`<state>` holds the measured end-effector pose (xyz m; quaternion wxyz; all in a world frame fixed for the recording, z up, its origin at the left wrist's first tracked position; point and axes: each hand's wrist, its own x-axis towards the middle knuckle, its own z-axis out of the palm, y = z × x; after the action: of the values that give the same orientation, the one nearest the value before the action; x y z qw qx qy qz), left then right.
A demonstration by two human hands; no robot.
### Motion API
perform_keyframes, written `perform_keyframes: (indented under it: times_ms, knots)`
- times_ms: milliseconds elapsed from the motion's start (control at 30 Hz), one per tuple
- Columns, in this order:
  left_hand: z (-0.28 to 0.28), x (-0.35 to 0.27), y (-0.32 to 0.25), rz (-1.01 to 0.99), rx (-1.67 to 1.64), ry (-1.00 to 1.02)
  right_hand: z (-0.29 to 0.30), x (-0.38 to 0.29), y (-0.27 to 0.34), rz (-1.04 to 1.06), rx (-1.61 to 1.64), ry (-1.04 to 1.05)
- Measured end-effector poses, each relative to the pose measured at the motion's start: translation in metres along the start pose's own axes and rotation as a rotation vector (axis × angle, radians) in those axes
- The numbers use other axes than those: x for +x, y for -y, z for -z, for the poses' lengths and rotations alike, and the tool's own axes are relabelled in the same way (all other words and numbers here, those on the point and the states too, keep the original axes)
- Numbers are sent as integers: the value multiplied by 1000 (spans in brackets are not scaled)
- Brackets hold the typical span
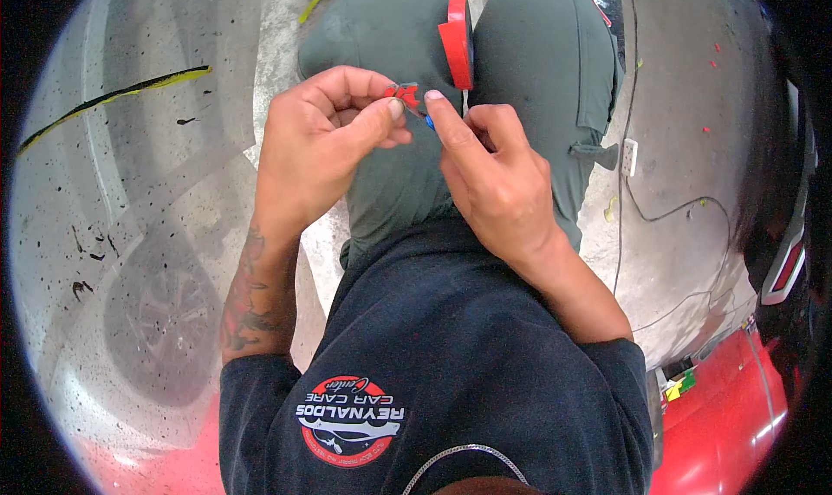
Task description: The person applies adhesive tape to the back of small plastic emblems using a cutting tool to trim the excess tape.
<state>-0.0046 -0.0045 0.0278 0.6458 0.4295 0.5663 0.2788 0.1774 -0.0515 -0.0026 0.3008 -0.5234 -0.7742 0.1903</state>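
My left hand (pixel 338 124) pinches a small piece with red film or tape (pixel 404 94) and grey edges between thumb and forefinger, above my lap. Close on its right is my right hand (pixel 487 163), its forefinger extended and the other fingers curled round a small tool with a blue part (pixel 429 122). The tool's thin tip meets or nearly meets the red piece; contact cannot be told. A roll of red-backed tape (pixel 459 43) stands on edge between my knees, with a loose end folded out at its left side.
A glossy, speckled car body panel (pixel 149 189) with a black and yellow strip (pixel 123 92) is at the left. A cable (pixel 625 105) and a white connector or box (pixel 629 157) lie on the floor at the right. Beyond them is a dark car body (pixel 773 189); a red panel (pixel 721 417) shows at lower right.
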Motion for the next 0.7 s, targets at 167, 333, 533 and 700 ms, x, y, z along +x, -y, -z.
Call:
perform_keyframes:
  times_ms: [167, 333, 533, 700]
  knots:
    - [1, -1, -1, -9, 51, -9, 1, 0, 4, -14, -20, 23]
    - [-2, -3, 0, -51, 11, -24, 6, 4, 15, -124, -30, 94]
    - [-5, -6, 2, -35, -15, -60, 7, 4, 13, -34, -38, 88]
    - [-8, -7, 4, -41, -45, -79, 9, 0, 13, -44, -40, 109]
